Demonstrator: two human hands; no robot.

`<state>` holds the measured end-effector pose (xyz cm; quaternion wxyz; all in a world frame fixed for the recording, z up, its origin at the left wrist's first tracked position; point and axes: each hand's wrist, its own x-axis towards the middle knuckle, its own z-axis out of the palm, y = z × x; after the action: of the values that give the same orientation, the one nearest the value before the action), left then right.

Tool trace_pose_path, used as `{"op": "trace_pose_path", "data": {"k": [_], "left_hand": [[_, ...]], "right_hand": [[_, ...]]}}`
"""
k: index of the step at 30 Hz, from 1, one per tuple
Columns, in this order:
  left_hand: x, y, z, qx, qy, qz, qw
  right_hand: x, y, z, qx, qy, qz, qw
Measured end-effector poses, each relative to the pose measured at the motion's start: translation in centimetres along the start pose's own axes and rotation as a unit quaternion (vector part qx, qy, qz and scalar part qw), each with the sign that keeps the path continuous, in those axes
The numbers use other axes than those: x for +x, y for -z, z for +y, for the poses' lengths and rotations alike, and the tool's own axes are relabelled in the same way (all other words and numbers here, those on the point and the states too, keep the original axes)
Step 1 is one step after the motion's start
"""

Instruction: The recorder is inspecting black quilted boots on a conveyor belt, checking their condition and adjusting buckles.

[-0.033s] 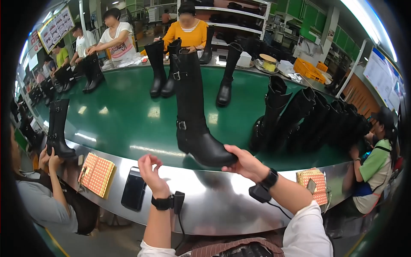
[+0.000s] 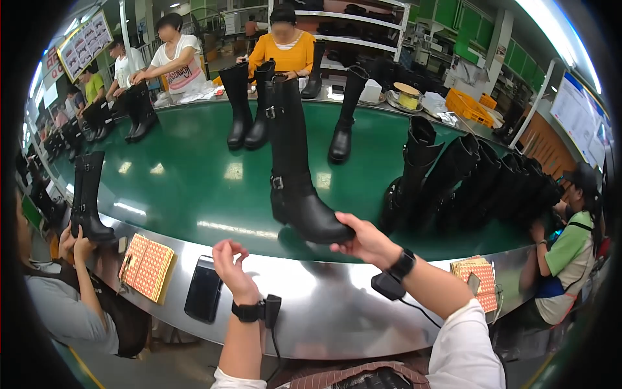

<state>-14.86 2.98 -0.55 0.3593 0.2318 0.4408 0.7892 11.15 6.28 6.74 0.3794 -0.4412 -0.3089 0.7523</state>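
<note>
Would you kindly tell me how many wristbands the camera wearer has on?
2: left wristband, below the curled left hand; right wristband, below the right hand holding a boot. Sleeves may hide more.

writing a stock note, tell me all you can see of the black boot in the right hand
The tall black leather-looking boot has a rounded toe, a low heel and silver-coloured buckles at ankle and upper shaft. Its nearly upright shaft leans left; the toe points right, seen against the smooth green worktop. The bare right hand grips the toe.
</note>
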Motion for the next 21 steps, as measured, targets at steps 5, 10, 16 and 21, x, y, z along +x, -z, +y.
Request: {"op": "trace_pose_path", "data": {"k": [5,10,16,21], "left_hand": [[-1.1,-0.8,-1.5,-0.002,0.102,-0.023,0.994],[-2.0,-0.7,-1.3,0.018,0.140,-0.054,0.989],[-2.4,-1.3,-0.8,0.040,0.207,-0.077,0.975],[-2.8,-1.9,-0.5,0.028,0.232,-0.092,0.968]], "right_hand": [[14.6,2.1,-4.1,-0.007,0.079,0.066,0.995],[28.4,3.9,-8.4,0.064,0.154,0.105,0.980],[37.6,7.4,-4.0,0.194,0.167,0.148,0.955],[39.1,8.9,-6.8,0.198,0.166,0.113,0.959]]}}
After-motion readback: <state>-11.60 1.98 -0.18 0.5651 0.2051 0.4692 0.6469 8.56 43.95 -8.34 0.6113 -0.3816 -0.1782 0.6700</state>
